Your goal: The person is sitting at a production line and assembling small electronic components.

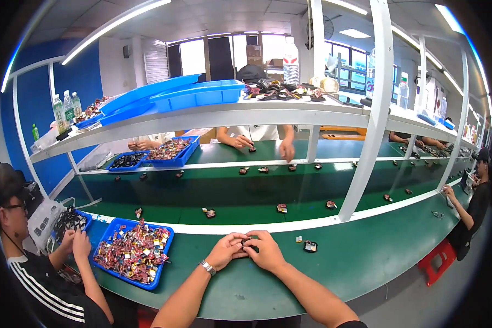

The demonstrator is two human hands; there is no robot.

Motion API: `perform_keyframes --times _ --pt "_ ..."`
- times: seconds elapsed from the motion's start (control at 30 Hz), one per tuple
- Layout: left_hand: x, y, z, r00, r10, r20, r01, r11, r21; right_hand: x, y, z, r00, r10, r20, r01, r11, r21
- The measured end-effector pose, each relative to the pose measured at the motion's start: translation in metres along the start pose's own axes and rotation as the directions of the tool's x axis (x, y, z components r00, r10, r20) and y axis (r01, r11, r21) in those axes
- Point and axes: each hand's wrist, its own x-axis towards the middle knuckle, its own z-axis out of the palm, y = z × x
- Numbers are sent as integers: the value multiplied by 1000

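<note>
Both of my hands meet over the green worktable (361, 262), with their fingertips pinched together. My left hand (226, 252), with a watch (208, 267) at its wrist, grips one side of a small black part (245, 244). From the other side my right hand (265, 252) closes on the same part. Fingers cover most of it, so its exact kind is hidden. To the right of my hands lies a small black piece with a pale label (310, 246). Beside that piece is a tiny yellow-and-white bit (299, 239).
A blue tray (170, 240) heaped with small red, yellow and white parts stands to my left. Beyond a white rail (268, 227), a green belt (240, 215) carries several small pieces. A white post (366, 126) rises front right. Co-workers sit left, right and opposite.
</note>
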Motion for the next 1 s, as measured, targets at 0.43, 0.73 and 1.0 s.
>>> perform_keyframes --times 0.43,0.73,1.0 --pt "-1 -2 -1 1000 13 -16 -13 1000 27 -2 12 10 992 129 -10 -126 982 143" --pt "0 -1 3 992 97 -84 -98 995 -3 -2 1 11 998 46 -33 -43 995 88" --pt "-1 -4 9 985 105 -137 -97 993 63 1 7 12 1000 4 -19 -2 996 85"
